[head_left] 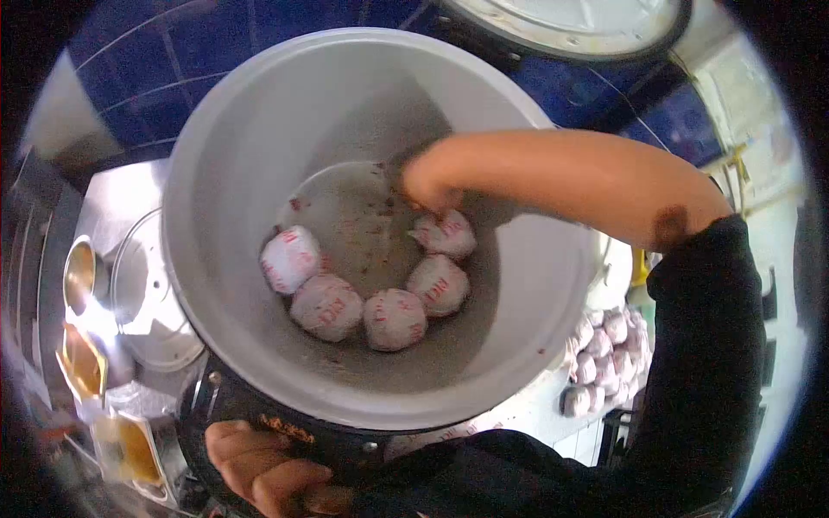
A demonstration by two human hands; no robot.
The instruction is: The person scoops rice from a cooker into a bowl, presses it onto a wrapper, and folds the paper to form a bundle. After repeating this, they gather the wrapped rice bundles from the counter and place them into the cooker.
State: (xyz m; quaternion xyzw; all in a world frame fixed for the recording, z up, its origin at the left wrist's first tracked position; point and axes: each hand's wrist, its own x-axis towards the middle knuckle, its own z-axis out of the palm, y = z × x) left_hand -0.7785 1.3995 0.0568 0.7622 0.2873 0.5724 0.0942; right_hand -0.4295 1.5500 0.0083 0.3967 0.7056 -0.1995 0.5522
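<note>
Pale grey metal pot [259, 129], big, round, deep, fills most of the view; matte inner wall, flat bottom w/ reddish flecks and smears. It sits inside a dark outer housing [259, 414], prob. a large cooker body, so the rim stands high and the person has to reach down from above.

Blue tiled wall [147, 69] behind, glossy, w/ pale grout lines. Round lid [561, 22] at top, pale w/ dark rim, only partly in frame. Shiny steel lid [142, 293] lies flat on the counter at left, beside a small metal cup [79, 274].

Right arm, bare to the elbow, black sleeve pushed up, goes over the rim and down into the pot. Right hand [423, 186] is at the bottom, fingers curled down against the wrapped ball [445, 233] at the far right of the row; looks like touching or pinching it, but whether fingers close fully I can't tell, the tips are hidden.

Left hand [259, 470] is at the bottom edge, outside the pot, fingers bent and pressed on the housing's lower edge, seemingly to steady it.

Five wrapped balls in all, lying in an arc on the pot floor: roundish, lumpy, white wrap w/ red print, slightly crinkled. More such balls [604, 354] are heaped outside, lower right, well apart from the pot.
</note>
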